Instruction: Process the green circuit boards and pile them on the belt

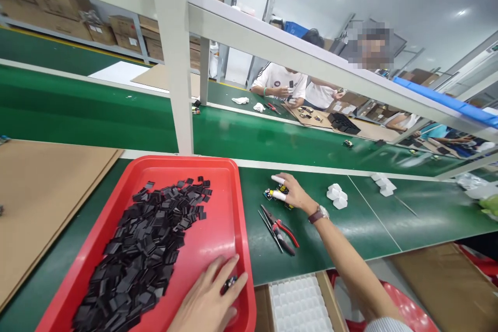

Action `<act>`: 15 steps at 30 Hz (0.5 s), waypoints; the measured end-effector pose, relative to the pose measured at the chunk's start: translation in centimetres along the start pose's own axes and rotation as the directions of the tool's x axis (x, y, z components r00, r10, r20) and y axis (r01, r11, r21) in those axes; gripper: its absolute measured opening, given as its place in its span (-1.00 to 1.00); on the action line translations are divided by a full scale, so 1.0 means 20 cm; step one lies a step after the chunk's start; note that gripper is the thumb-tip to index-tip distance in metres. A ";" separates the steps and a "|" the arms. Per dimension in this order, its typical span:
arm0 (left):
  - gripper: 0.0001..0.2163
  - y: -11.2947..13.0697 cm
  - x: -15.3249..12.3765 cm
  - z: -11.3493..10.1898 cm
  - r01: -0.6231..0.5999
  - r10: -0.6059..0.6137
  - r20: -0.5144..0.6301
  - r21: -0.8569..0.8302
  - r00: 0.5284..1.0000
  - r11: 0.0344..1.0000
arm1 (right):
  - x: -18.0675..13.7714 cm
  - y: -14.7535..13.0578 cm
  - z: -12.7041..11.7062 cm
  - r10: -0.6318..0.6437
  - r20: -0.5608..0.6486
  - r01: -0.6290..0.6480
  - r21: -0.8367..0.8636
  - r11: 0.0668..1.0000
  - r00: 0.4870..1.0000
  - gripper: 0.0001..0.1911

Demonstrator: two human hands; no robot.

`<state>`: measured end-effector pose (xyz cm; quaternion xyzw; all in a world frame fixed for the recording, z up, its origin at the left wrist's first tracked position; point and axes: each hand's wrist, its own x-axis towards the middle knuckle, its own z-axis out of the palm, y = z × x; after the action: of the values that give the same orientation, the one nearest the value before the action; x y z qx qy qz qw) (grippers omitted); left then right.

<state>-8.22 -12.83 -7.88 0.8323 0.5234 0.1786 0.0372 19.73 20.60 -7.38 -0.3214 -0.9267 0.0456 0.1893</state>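
My right hand point(298, 194), with white finger covers on its thumb and index finger, closes around a small circuit board assembly point(268, 194) with yellow parts on the green bench. More yellow parts show under its fingers. My left hand point(210, 295) is low over the red tray point(241, 218), palm down, fingers bent. Between its fingers shows a small dark electronic part point(229, 284), mostly hidden, seemingly gripped from above. Many flat black plastic pieces point(151, 238) lie heaped in the tray. Pliers point(278, 225) with red and black handles and metal tweezers point(271, 229) lie nearer me than my right hand.
White foam-like pieces point(336, 195) lie right of my wrist. A box of white compartments point(299, 303) stands below the bench edge. Cardboard sheets point(50, 192) lie left. Past a white upright point(171, 57) runs a green conveyor belt point(249, 137); several people work beyond it.
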 end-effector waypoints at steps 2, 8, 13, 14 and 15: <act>-0.40 -0.01 -0.04 0.02 -0.031 0.031 -0.001 0.014 1.000 0.999 | -0.09 -0.07 0.00 -0.029 0.017 0.029 -0.010 1.000 0.999 -0.50; -0.44 0.02 -0.04 0.03 -0.008 0.005 0.035 0.071 0.999 0.997 | -0.22 -0.14 -0.01 0.001 -0.020 -0.002 -0.060 0.998 1.000 -0.44; -0.60 0.11 0.05 -0.05 0.071 -0.078 0.153 0.049 0.985 0.996 | -0.17 -0.18 0.04 -0.052 -0.001 0.052 -0.028 0.998 0.999 -0.57; -0.62 0.11 0.04 -0.07 0.093 -0.096 0.159 0.026 0.983 0.995 | -0.18 -0.19 0.04 -0.053 -0.015 0.052 -0.018 0.998 0.999 -0.63; -0.61 0.11 0.02 -0.10 0.116 -0.114 0.150 -0.007 0.982 0.993 | -0.19 -0.18 0.04 -0.051 -0.031 0.050 -0.007 0.999 0.998 -0.68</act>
<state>-6.79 -13.72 -5.38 0.8113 0.5650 0.1177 0.0931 19.97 15.44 -8.52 -0.2992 -0.9316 0.0328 0.2038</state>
